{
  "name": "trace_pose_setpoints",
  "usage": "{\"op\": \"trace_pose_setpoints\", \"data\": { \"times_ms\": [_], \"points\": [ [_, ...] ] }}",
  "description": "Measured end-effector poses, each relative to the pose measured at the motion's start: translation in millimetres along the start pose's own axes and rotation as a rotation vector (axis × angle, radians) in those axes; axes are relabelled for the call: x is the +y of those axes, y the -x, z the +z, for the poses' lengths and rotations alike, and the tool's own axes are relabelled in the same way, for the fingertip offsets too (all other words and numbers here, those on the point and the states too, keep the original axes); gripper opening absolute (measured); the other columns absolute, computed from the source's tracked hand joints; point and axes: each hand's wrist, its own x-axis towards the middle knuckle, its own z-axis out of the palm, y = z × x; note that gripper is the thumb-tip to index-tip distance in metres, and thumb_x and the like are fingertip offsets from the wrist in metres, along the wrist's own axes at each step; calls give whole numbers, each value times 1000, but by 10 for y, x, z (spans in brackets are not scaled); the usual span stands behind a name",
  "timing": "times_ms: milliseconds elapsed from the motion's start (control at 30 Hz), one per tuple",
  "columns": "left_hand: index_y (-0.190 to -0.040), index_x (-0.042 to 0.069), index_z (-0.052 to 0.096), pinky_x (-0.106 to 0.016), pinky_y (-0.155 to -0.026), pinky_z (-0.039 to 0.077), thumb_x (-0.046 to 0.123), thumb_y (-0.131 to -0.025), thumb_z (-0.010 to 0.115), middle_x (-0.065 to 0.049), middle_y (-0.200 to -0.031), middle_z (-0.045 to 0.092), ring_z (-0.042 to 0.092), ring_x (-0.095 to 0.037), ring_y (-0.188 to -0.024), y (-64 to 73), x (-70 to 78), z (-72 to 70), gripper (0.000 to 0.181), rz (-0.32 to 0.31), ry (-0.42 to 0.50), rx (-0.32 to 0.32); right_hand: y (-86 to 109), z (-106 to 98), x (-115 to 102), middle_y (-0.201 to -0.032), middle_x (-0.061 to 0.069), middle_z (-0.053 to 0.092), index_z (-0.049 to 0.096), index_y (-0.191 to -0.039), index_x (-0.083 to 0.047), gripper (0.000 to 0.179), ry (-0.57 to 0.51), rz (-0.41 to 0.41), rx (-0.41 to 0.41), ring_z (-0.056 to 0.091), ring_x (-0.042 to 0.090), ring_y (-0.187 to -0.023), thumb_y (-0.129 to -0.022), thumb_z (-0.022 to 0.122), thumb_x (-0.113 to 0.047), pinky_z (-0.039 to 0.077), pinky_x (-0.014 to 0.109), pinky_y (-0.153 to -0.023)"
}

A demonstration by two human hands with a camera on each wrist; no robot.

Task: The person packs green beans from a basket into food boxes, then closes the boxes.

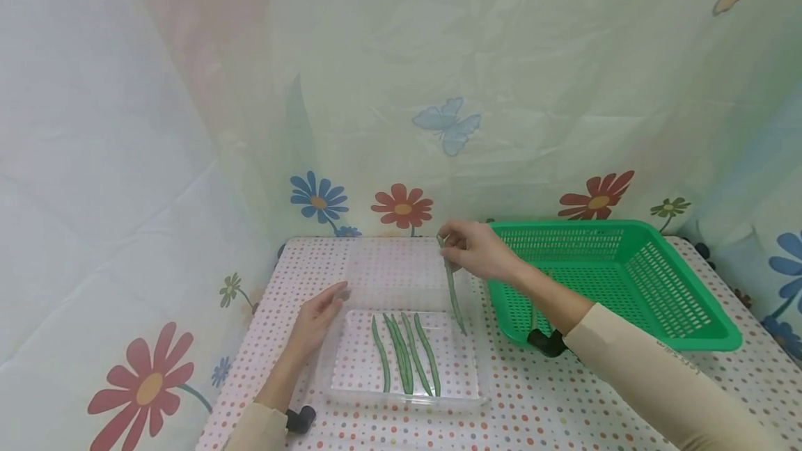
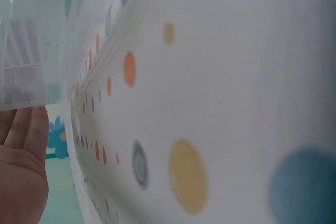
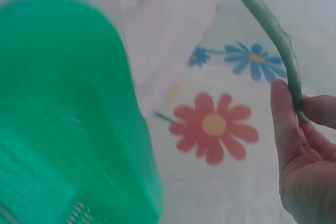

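My right hand (image 1: 479,249) pinches a green bean (image 1: 454,294) by one end between thumb and fingers. The bean hangs down over the right side of a clear plastic container (image 1: 407,401); the right wrist view shows the same bean (image 3: 268,22) curving up from the fingertips (image 3: 282,95). Inside the container several green beans (image 1: 428,353) lie side by side, roughly lengthwise. At the container's left side is my left hand (image 1: 315,319), fingers extended. In the left wrist view that hand (image 2: 23,166) has straight fingers reaching behind the clear plastic (image 2: 23,85).
A green perforated basket (image 1: 677,284) stands on the right of the table, below my right forearm, with a bean (image 1: 535,312) partly visible inside. The container's clear lid (image 1: 395,263) lies behind its base. Polka-dot cloth (image 1: 526,406) covers the table; a flowered curtain (image 1: 376,124) rises behind.
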Motion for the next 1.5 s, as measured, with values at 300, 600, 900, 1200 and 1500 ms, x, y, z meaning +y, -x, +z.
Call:
{"op": "trace_pose_setpoints", "data": {
  "times_ms": [300, 600, 900, 1200, 1500],
  "points": [
    [-145, 19, 61, -41, -120, 44, 21, -108, 57, -5, -149, 62, 60, -26, -138, 2, 7, 6, 37, -3, 0, 1, 105, 355, 94, -91, 14, 68, 59, -107, 0, 10, -140, 116, -158, 76, 21, -74, -99, 65, -1, 68, 36, -70],
    [-145, 20, 61, -44, -120, 43, 21, -108, 57, -6, -150, 61, 59, -27, -138, 11, 28, 3, 38, -7, -4, -2, 151, 514, 124, -88, 15, 68, 58, -104, 2, 10, -154, 166, -185, 76, 23, -75, -98, 66, 1, 68, 39, -70],
    [-145, 21, 61, -44, -120, 44, 22, -108, 56, -5, -149, 62, 60, -26, -138, 15, 7, 6, 37, -6, -17, 4, 196, 709, 148, -87, 10, 69, 60, -101, -5, 9, -78, 189, -189, 74, 17, -71, -97, 67, 1, 66, 31, -64],
    [-146, 18, 60, -32, -118, 46, 23, -108, 56, -7, -149, 62, 60, -28, -138, 12, -1, 2, 38, 13, -16, 0, 262, 895, 166, -79, 6, 67, 60, -97, -8, 12, 42, 222, -187, 68, 13, -66, -96, 68, 1, 59, 27, -57],
    [-145, 20, 61, -36, -121, 43, 23, -108, 57, -4, -149, 62, 59, -24, -139, -5, -12, -5, 38, -5, 10, -3, 288, 1037, 253, -82, -2, 65, 63, -105, -9, 11, 335, 108, -176, 62, 11, -72, -97, 68, -4, 56, 26, -61]
  ]
}}
